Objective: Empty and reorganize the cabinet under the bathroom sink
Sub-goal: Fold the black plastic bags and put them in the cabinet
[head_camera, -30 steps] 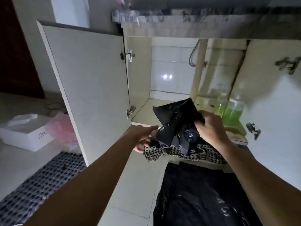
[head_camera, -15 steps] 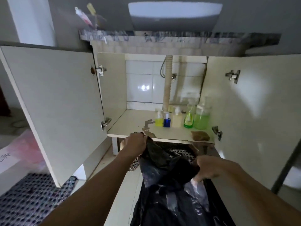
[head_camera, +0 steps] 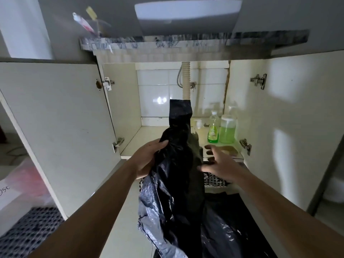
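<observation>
Cabinet (head_camera: 128, 101) under the sink stands with both doors swung wide. My left hand (head_camera: 149, 157) is closed around a black plastic bag (head_camera: 175, 174), holding it up in front of the cabinet's front edge. My right hand (head_camera: 219, 164) hangs just beside the bag, fingers spread and gripping nothing. Two bottles of green liquid (head_camera: 221, 129) stand at the shelf's right edge, near the back right corner.

Crumpled black plastic bag (head_camera: 175, 175) hangs upright before the open cabinet (head_camera: 130, 144)
</observation>
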`<state>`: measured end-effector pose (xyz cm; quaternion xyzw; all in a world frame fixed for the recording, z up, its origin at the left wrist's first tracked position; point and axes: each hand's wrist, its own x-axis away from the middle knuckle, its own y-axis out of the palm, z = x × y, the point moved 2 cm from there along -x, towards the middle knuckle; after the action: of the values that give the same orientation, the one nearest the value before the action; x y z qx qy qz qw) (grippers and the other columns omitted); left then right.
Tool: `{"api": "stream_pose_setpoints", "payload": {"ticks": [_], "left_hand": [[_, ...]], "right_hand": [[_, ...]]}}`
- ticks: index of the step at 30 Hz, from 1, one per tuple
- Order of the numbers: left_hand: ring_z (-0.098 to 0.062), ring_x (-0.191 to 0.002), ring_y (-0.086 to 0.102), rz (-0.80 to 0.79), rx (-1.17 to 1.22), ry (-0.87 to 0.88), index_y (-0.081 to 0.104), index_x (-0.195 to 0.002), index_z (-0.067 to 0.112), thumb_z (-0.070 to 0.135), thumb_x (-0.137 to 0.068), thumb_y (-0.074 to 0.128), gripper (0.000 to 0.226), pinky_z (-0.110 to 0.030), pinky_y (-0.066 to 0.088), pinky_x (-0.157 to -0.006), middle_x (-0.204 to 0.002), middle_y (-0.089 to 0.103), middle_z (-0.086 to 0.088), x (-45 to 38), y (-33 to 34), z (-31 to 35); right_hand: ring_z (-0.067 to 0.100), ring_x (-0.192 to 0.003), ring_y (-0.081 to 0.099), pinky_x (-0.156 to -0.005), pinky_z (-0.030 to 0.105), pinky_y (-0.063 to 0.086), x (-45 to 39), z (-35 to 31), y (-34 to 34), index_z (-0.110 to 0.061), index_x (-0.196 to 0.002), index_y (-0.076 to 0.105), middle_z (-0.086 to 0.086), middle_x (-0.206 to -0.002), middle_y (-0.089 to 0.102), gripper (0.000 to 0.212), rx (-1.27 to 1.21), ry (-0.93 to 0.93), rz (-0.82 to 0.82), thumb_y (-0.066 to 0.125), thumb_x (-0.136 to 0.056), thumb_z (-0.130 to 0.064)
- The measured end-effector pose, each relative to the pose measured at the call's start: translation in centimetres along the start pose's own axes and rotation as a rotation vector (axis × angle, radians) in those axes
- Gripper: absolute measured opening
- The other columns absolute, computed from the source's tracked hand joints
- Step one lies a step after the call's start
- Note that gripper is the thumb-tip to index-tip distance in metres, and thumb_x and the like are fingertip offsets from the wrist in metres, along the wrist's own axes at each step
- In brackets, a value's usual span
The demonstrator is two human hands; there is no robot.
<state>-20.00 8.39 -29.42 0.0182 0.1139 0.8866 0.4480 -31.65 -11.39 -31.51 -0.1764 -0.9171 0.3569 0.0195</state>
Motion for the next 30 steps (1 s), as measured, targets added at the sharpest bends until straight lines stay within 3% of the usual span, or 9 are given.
{"api": "stream_pose_setpoints", "payload": {"ticks": [5,9,11,15,18,20,24,27,30], "left_hand": [[-0.023,-0.077,0.071,-0.065,0.080,-0.078,0.069,-0.097,0.009,0.014,-0.087,0.045,0.026,-0.029,0.059,-0.070,-0.091,0.073,-0.011,1.0,-0.7,0.2],[-0.022,-0.069,0.071,-0.012,0.040,-0.149,0.076,-0.075,0.012,0.014,-0.084,0.044,0.034,-0.027,0.058,-0.065,-0.081,0.074,-0.009,1.1,-1.1,-0.3],[-0.022,-0.064,0.068,0.009,0.016,-0.171,0.071,-0.079,0.008,0.018,-0.077,0.049,0.024,-0.025,0.057,-0.062,-0.077,0.072,-0.010,1.2,-1.1,-0.4],[-0.023,-0.061,0.065,0.006,-0.027,-0.211,0.062,-0.091,0.004,0.022,-0.068,0.050,0.031,-0.022,0.055,-0.058,-0.075,0.069,-0.012,1.2,-0.9,-0.4],[-0.020,-0.052,0.063,0.007,-0.060,-0.206,0.060,-0.087,0.003,0.020,-0.062,0.052,0.032,-0.018,0.051,-0.051,-0.067,0.068,-0.011,1.1,-0.6,-0.3],[-0.020,-0.049,0.062,0.012,-0.052,-0.200,0.061,-0.085,0.002,0.020,-0.054,0.057,0.035,-0.018,0.050,-0.048,-0.064,0.068,-0.011,1.2,-0.4,-0.2],[-0.024,-0.059,0.065,0.061,-0.060,-0.198,0.064,-0.088,0.003,0.022,-0.058,0.059,0.036,-0.027,0.054,-0.062,-0.075,0.069,-0.016,0.8,-1.6,-0.3],[-0.028,-0.074,0.066,0.230,-0.492,-0.045,0.069,-0.095,0.002,0.025,-0.081,0.061,0.029,-0.044,0.055,-0.083,-0.095,0.070,-0.025,-0.3,-3.2,-1.0],[-0.024,-0.099,0.064,0.478,-1.121,0.205,0.064,-0.120,0.011,0.025,-0.089,0.060,0.034,-0.034,0.048,-0.091,-0.123,0.065,-0.014,-0.9,-3.5,-1.1]], "right_hand": [[0.009,-0.104,0.053,-0.086,0.024,0.047,-0.4,-0.7,-0.1,-0.017,-0.146,0.025,-0.005,-0.121,0.045,0.085,-0.050,-0.145,0.118,0.063,-0.074,0.007],[0.006,-0.088,0.059,-0.074,0.020,0.049,-1.8,0.6,0.3,-0.025,-0.148,0.015,-0.007,-0.124,0.047,0.095,0.048,-0.127,0.005,0.063,-0.072,0.005],[0.021,-0.099,0.063,-0.083,0.035,0.054,-2.1,1.3,0.9,-0.033,-0.147,0.014,-0.006,-0.131,0.050,0.096,0.088,-0.078,-0.074,0.066,-0.074,0.000],[0.024,-0.112,0.058,-0.098,0.038,0.047,-2.2,2.5,1.7,-0.029,-0.146,0.018,-0.002,-0.119,0.055,0.098,0.128,-0.079,-0.147,0.075,-0.070,-0.005],[0.014,-0.113,0.055,-0.099,0.034,0.045,-2.5,2.9,2.4,-0.033,-0.131,0.042,-0.008,-0.117,0.058,0.081,0.173,-0.082,-0.256,0.080,-0.063,-0.011],[0.008,-0.100,0.056,-0.090,0.026,0.043,-2.1,2.5,2.7,-0.037,-0.101,0.061,-0.017,-0.098,0.062,0.049,0.185,-0.006,-0.372,0.080,-0.067,-0.007],[0.017,-0.072,0.059,-0.068,0.028,0.043,-1.5,2.3,1.8,-0.027,-0.060,0.062,-0.006,-0.067,0.060,0.021,0.213,0.062,-0.363,0.075,-0.070,-0.013],[0.017,-0.053,0.044,-0.048,0.023,0.029,-1.5,2.4,-0.1,-0.018,-0.054,0.041,-0.003,-0.054,0.044,0.033,0.306,0.091,-0.100,0.068,-0.072,-0.015],[0.023,-0.062,0.051,-0.047,0.021,0.028,-1.3,1.3,-1.7,-0.019,-0.056,0.037,-0.003,-0.057,0.044,0.033,0.452,-0.064,0.175,0.062,-0.076,-0.010]]}}
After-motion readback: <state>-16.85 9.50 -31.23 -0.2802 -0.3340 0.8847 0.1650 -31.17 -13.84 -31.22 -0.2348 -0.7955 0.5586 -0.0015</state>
